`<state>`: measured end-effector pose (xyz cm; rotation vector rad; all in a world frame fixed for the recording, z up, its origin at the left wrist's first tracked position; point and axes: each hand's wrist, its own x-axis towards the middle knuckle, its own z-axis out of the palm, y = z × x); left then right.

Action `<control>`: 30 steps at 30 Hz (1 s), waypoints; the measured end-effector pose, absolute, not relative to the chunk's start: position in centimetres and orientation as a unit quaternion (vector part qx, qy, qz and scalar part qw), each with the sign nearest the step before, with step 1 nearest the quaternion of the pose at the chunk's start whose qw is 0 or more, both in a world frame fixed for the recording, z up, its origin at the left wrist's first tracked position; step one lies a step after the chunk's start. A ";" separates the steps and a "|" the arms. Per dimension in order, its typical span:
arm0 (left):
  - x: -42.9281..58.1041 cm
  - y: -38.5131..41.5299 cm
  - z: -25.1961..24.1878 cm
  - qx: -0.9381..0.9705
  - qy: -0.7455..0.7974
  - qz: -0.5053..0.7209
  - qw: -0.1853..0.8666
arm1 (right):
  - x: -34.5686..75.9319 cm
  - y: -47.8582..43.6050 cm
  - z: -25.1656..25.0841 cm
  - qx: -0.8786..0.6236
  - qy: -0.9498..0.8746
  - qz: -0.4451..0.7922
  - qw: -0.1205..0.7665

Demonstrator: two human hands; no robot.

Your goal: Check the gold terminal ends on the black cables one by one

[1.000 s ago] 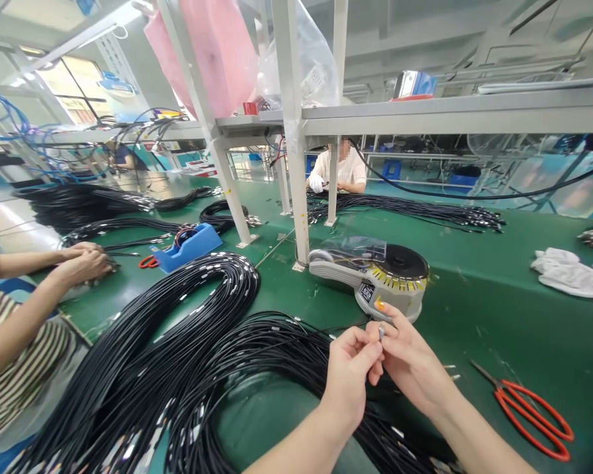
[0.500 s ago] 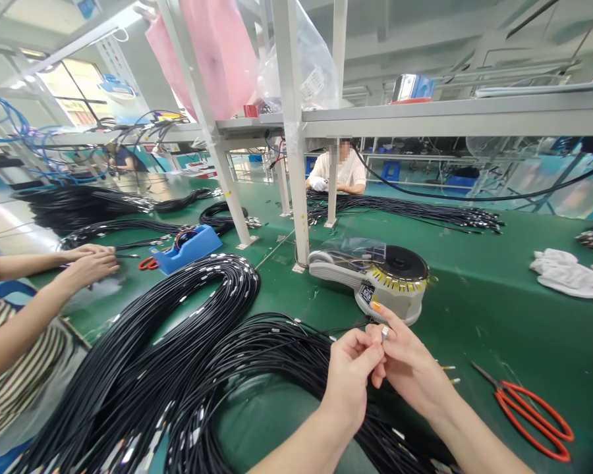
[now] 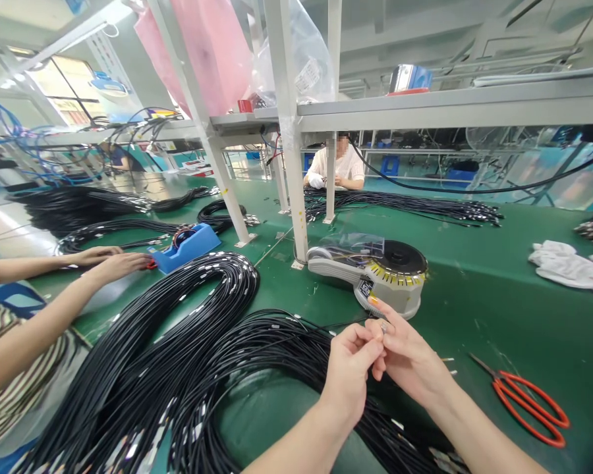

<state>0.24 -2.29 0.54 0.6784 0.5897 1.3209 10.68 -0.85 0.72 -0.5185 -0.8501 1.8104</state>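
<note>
Since a second ago a co-worker's hand (image 3: 121, 264) has reached out to the blue holder (image 3: 185, 245); the person's own hands have barely shifted. On the green table (image 3: 474, 283) black cables (image 3: 178, 342) lie coiled beside the tape dispenser (image 3: 375, 276). The left hand (image 3: 348, 375) and right hand (image 3: 410, 359) meet just before it, both sets of fingertips pinched tight on one cable end (image 3: 384, 325). Red scissors (image 3: 528, 408) lie apart, rightward.
</note>
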 end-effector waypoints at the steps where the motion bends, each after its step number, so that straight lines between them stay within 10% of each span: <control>1: 0.2 -2.3 0.5 0.303 0.264 0.592 0.699 | 10.7 -0.8 0.6 -0.221 -0.353 0.751 0.512; 24: 0.1 -2.2 0.9 0.313 0.276 0.597 0.685 | 10.5 -1.0 1.1 -0.254 -0.349 0.735 0.522; 30: -0.9 -1.5 1.0 0.334 0.324 0.619 0.632 | 11.5 -0.9 1.9 -0.406 -0.500 0.498 0.580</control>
